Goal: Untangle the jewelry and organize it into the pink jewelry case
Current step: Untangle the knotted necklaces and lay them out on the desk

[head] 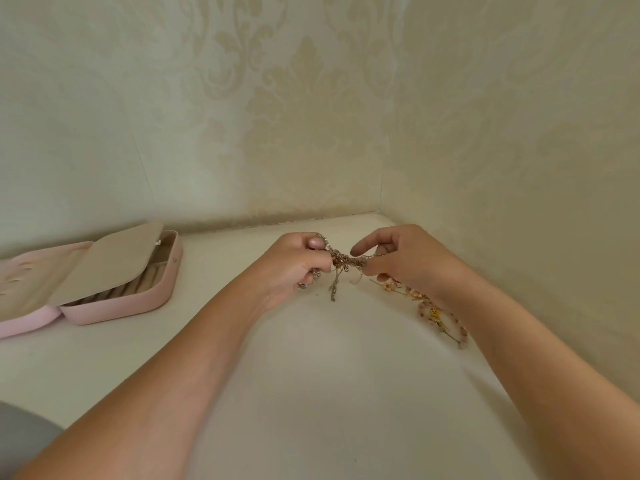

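Observation:
A knotted clump of thin gold and silver chains [346, 260] hangs in the air between my two hands above the white table [311, 375]. My left hand [294, 268] pinches its left end, with loose chain ends dangling below. My right hand [405, 261] pinches the right end, its index finger stretched out over the knot. More jewelry, pink beads and gold pieces [433, 310], lies on the table under my right wrist. The pink jewelry case [114, 306] stands open at the left, a beige inner flap folded over its ring rolls.
Patterned beige wallpaper walls [311, 116] meet in a corner just behind my hands and close off the right side. A grey object [20, 434] shows at the lower left edge.

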The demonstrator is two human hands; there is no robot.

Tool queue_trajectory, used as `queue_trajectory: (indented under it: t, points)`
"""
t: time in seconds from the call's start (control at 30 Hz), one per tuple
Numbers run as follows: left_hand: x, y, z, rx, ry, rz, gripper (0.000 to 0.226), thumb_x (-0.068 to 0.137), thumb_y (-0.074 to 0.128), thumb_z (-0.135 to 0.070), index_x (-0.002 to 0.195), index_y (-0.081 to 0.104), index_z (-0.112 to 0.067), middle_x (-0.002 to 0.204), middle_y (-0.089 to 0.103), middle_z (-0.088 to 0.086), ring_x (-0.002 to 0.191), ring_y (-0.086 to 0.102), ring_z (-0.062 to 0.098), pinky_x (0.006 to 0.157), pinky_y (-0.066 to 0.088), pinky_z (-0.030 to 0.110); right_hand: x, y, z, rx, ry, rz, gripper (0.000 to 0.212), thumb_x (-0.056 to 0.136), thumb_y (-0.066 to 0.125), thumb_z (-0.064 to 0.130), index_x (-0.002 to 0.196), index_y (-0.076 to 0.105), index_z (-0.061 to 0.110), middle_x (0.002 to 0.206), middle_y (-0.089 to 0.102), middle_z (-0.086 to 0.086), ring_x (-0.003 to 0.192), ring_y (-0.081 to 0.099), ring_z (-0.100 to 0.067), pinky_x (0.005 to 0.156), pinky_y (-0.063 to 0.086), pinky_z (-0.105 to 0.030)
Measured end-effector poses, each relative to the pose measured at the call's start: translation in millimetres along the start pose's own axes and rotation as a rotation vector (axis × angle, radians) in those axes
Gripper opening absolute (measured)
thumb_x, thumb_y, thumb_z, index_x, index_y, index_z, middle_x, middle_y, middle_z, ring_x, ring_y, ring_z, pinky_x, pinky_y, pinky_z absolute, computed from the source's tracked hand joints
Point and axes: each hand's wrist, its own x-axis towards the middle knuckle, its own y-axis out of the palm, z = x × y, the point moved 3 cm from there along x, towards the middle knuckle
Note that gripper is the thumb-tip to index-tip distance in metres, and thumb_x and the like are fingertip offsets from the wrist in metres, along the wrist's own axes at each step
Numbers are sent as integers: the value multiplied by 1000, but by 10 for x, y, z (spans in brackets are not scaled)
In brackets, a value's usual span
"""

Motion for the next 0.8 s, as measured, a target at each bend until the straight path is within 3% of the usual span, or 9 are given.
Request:
queue_trajectory:
  t: [0.2,0.27,0.37,0.43,0.57,0.73,0.8]
  points:
    - [15,-56,26,-66,12,61,41,68,42,21,75,49,-19,54,34,-10,45,26,8,40,21,16,-3,85,-13,53,-33,-112,18,90,61,8,78,69,19,53,45,6,34,30,-3,37,23,-12]
    - [26,-97,29,-107,12,49,44,59,45,15,82,56,-21,60,41,-10,48,30,7,39,22,16,4,81,-15,96,-5,-125,21,91,61,12,74,69,22,64,49,2,49,39,-6,46,30,-15]
    - [43,-107,39,-133,24,48,56,49,45,8,89,62,-27,76,52,-7,51,33,7,40,24,18,28,26,-33,141,44,-141,24,91,60,15,73,72,25,76,59,1,74,51,-13,72,41,-27]
    - [42,-80,45,-127,32,69,59,49,45,8,92,62,-29,84,58,-4,50,32,8,40,25,17,35,-5,-36,137,53,-191,24,92,59,13,73,71,22,75,61,1,73,55,-12,74,42,-27]
    - [28,-26,45,-89,42,130,62,63,44,21,99,59,-28,74,54,-2,49,32,8,42,27,15,15,-11,-31,374,57,-260,20,93,56,3,77,66,12,74,65,-3,70,61,-15,73,52,-23]
    - [5,-11,28,-124,30,181,68,57,46,17,105,58,-30,80,58,-1,47,35,6,42,28,15,37,8,-73,745,129,-189,18,96,50,8,83,63,7,73,71,-4,81,67,-20,86,53,-34]
    - [-5,-1,20,-115,35,200,70,65,42,24,109,56,-30,90,56,5,48,36,6,43,26,15,59,32,-91,743,165,-187,17,97,49,10,85,60,7,75,70,-5,79,67,-21,88,52,-36]
